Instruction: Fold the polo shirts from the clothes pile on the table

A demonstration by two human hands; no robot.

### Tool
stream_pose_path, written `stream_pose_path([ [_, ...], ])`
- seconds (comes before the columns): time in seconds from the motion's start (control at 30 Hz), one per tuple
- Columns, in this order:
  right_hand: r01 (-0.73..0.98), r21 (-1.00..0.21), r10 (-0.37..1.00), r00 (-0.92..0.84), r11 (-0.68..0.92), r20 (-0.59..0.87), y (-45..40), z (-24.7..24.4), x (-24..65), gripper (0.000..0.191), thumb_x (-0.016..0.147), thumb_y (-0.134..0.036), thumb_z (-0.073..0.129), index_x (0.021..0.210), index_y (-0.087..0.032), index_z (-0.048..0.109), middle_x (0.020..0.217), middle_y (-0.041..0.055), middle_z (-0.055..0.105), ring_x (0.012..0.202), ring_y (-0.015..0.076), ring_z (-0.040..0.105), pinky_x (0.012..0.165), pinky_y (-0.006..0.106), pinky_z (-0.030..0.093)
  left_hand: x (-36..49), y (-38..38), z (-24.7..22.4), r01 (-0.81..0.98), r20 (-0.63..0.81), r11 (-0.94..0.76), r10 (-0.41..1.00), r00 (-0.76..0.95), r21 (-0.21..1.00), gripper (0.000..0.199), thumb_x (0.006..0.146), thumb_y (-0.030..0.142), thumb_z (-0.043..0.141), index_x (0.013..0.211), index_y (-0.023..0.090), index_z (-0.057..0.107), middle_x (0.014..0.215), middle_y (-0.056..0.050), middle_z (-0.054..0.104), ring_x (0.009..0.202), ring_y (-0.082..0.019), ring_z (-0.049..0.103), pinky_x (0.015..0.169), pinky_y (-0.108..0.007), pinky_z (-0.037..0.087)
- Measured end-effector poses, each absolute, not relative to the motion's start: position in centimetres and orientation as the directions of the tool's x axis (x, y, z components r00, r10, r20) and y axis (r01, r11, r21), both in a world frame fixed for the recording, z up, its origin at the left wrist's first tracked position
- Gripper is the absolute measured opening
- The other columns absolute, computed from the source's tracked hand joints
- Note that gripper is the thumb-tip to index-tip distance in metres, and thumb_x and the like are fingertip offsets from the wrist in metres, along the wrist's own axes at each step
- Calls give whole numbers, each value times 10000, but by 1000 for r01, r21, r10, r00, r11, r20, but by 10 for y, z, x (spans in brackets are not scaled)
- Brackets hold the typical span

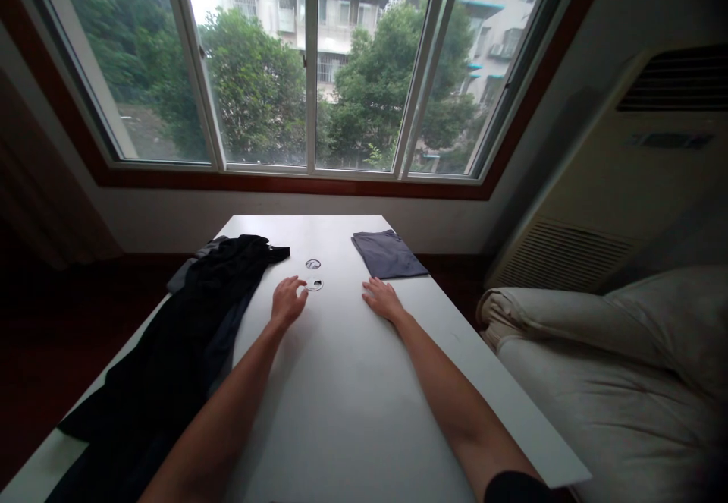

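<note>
- Nothing gripped: left hand [288,300] palm down with fingers loosely spread, hovering at or lightly touching the desk [341,397] near its middle; right hand [383,299] flat, fingers together, resting on the desktop.
- White desk running away toward the window [307,63], far edge close under the sill.
- Cream sofa cushions [614,366] just beside the desk's right edge.
- Heap of black clothing [187,336] draped along the left edge, from the far left corner down toward the near left corner, partly hanging over; a grey piece [190,266] peeking out at its far end.
- Folded blue-grey garment [387,254] near the far right edge, just beyond the right hand's fingertips, apart from them.
- Two small round cable-port covers [313,275] set in the desktop between the hands, nearer one just beside the left fingertips; touching or not, cannot tell.
</note>
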State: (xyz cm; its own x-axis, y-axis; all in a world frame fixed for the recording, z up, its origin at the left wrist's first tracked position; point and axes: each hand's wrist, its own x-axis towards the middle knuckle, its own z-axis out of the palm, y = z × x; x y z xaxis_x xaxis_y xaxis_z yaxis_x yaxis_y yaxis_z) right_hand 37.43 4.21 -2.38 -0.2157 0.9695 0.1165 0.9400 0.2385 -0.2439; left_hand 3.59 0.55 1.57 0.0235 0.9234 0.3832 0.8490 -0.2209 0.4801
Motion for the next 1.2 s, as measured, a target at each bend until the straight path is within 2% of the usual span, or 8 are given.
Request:
stream_pose_path([
  [0.07,937,-249,968,-222,245,118,41,-24,374,493,1028,-426,537,1498,-280,533,1625,95,403,1529,264,308,1244,502,198,7,8,30,877,435,-134,896,-93,462,295,965,315,544,1151,201,743,1400,-110,640,1365,-277,504,1196,-455,329],
  [0.2,939,-243,967,-217,245,135,38,-26,371,495,1027,-429,538,1497,-277,536,1624,101,403,1518,269,330,1245,498,196,-58,1,50,886,551,153,733,-399,437,344,954,342,533,1226,205,695,1487,-121,557,1427,-353,391,1190,-614,251],
  [0.3,943,-238,969,-202,231,141,38,-27,369,489,1024,-426,541,1490,-280,546,1623,101,405,1517,280,331,1241,512,202,-91,-9,48,862,558,286,667,-493,419,431,920,348,550,1299,165,644,1486,-176,533,1421,-377,372,1189,-645,210],
  [0.43,942,-241,969,-206,234,136,37,-24,368,483,1018,-427,550,1479,-284,560,1621,100,410,1512,276,338,1237,502,213,-104,-14,34,865,490,367,715,-498,343,578,882,351,575,1404,104,574,1371,-237,587,1304,-390,478,1152,-600,263],
  [0.57,939,-244,969,-217,241,119,31,-17,367,491,1015,-423,552,1483,-274,559,1616,100,418,1504,269,351,1236,477,224,-105,-13,30,879,400,388,785,-473,277,440,908,286,535,1310,165,665,1237,-206,666,1200,-384,539,1052,-539,340],
  [0.83,932,-251,965,-246,261,91,12,-2,339,476,1000,-436,581,1445,-271,599,1579,105,469,1482,274,393,1218,452,283,-108,-12,34,860,329,400,805,-494,316,326,961,245,442,1091,241,742,1146,-155,703,1108,-362,568,939,-512,387],
  [0.97,862,-275,905,-403,426,140,-6,-4,297,402,1004,-449,575,1365,-294,658,1510,80,547,1416,254,479,1192,418,340,-105,-14,36,836,404,424,737,-542,349,346,940,253,485,1201,220,710,1236,-176,649,1176,-378,523,947,-503,409],
  [1.2,723,-319,790,-574,613,215,-25,-13,277,471,983,-425,627,1438,-302,604,1572,96,477,1477,296,409,1234,512,289,-106,-12,27,800,395,430,708,-586,418,529,883,167,530,1404,207,613,1321,-198,574,1202,-387,520,992,-524,425],
])
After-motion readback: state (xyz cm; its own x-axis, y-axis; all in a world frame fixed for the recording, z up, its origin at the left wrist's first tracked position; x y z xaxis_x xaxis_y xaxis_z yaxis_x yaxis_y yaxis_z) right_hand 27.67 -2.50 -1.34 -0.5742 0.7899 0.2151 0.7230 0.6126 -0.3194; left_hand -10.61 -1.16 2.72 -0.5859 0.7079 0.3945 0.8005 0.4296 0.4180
